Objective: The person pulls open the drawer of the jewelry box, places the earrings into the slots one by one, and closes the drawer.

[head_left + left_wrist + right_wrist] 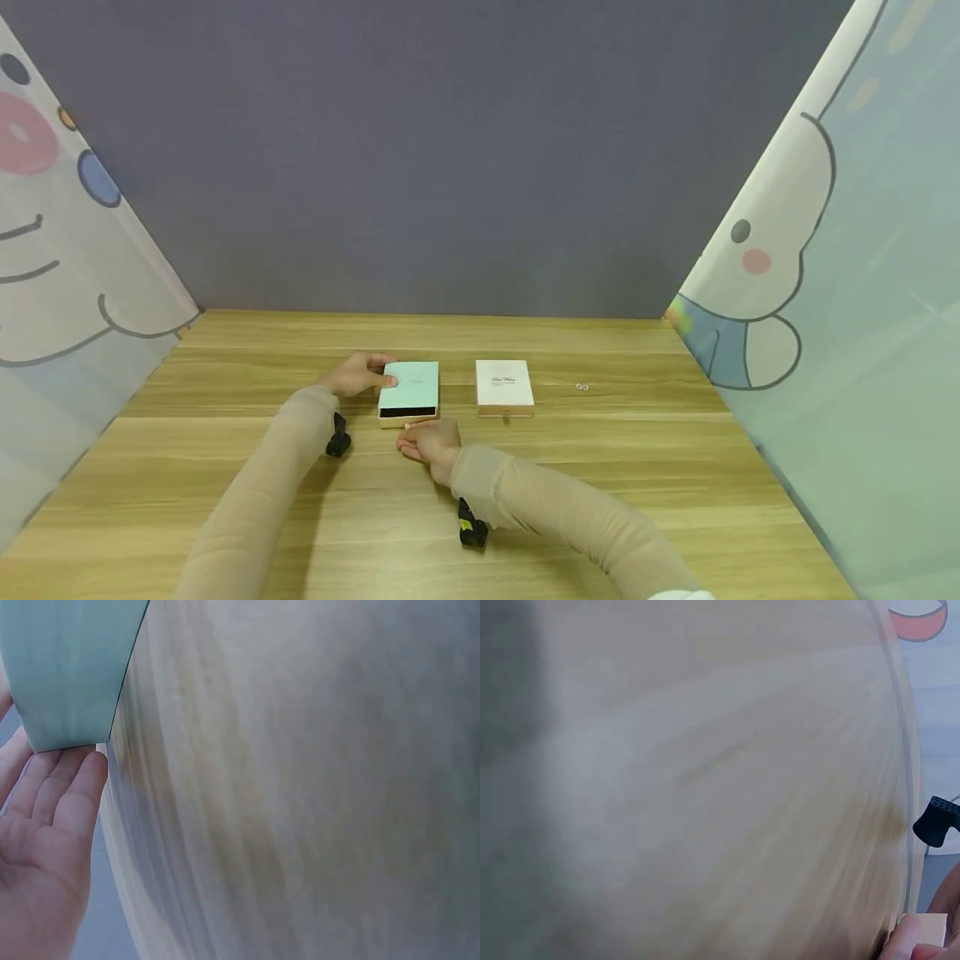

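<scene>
A mint-green drawer box (pixel 412 383) lies on the table, its cream drawer (pixel 397 422) slid partly out toward the near side. The dark inside of the drawer shows in the gap. My left hand (pixel 354 375) grips the box at its far left, thumb on the lid; in the left wrist view its fingers (pixel 79 795) lie against the end of the green sleeve. At the drawer's front edge, my right hand (pixel 432 442) pinches the drawer with its fingertips. Only fingers and a cream corner show low in the right wrist view.
To the right stands a white box (pixel 502 385) with dark script on its lid and a small tab at its front. Farther right lies a pair of small shiny pieces (pixel 582 387), perhaps earrings. A grey panel (pixel 435 167) rises behind the wooden table (pixel 615 467), with cartoon-printed sheets at both sides.
</scene>
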Demonstrator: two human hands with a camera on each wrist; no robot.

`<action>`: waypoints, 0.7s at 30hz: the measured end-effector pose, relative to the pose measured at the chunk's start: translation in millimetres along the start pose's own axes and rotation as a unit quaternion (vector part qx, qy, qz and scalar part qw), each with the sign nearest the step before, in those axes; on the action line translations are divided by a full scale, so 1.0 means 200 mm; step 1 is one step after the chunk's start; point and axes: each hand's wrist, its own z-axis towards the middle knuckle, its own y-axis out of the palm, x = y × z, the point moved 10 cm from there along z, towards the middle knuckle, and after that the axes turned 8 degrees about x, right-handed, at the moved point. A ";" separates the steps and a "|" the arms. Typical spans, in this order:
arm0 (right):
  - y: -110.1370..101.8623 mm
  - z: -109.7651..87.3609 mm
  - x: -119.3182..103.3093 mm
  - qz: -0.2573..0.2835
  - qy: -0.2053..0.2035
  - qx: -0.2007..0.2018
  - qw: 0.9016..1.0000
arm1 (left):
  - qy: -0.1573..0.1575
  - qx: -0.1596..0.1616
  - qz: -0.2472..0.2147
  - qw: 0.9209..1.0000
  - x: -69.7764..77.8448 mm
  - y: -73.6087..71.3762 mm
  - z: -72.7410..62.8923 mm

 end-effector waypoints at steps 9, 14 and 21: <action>0.01 -0.05 0.01 -0.006 0.000 -0.015 1.000 | -0.002 0.001 0.000 1.000 0.02 -0.02 -0.01; 0.01 -0.06 0.02 0.002 -0.007 -0.017 1.000 | 0.003 -0.003 0.009 1.000 0.03 -0.02 0.00; -0.01 -0.10 0.05 -0.013 -0.005 -0.016 1.000 | -0.011 0.001 -0.005 1.000 0.01 -0.01 -0.01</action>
